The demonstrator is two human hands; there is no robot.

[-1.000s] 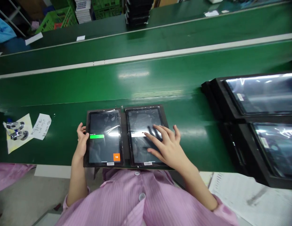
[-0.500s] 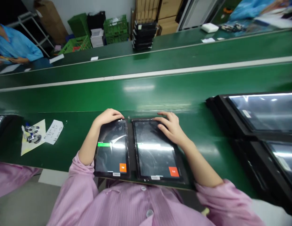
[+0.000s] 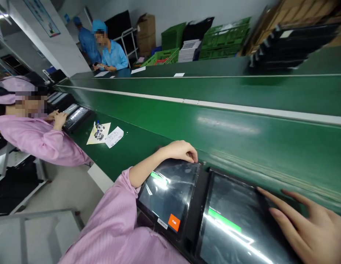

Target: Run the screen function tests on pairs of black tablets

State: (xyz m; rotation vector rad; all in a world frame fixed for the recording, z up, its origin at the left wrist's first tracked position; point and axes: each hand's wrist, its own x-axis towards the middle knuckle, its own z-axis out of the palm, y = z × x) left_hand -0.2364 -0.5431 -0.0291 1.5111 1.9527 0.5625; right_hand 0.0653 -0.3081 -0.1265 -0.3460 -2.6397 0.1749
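Note:
Two black tablets lie side by side, screens up. The left tablet (image 3: 170,190) has a green bar and an orange box on its screen. A green bar and bright reflections show on the right tablet (image 3: 231,220), whose lower part is cut off by the frame. My left hand (image 3: 181,150) is curled at the top edge of the left tablet, thumb and fingertips bent onto its rim near the corner. Stretched and spread, the fingers of my right hand (image 3: 308,223) reach the top edge of the right tablet, holding nothing.
A handwritten note (image 3: 114,137) and metal parts (image 3: 99,132) on yellow paper lie to the left on the green bench (image 3: 131,146). Beyond them a co-worker in pink (image 3: 40,135) handles another tablet (image 3: 76,115). Across the bench stand stacked black trays (image 3: 286,47) and green crates (image 3: 225,40).
The view has swung left and tilted, bringing the co-worker in pink into sight. Both tablets now appear further right and lower. My hands remain at the tablets' top edges; the left fingers look more curled.

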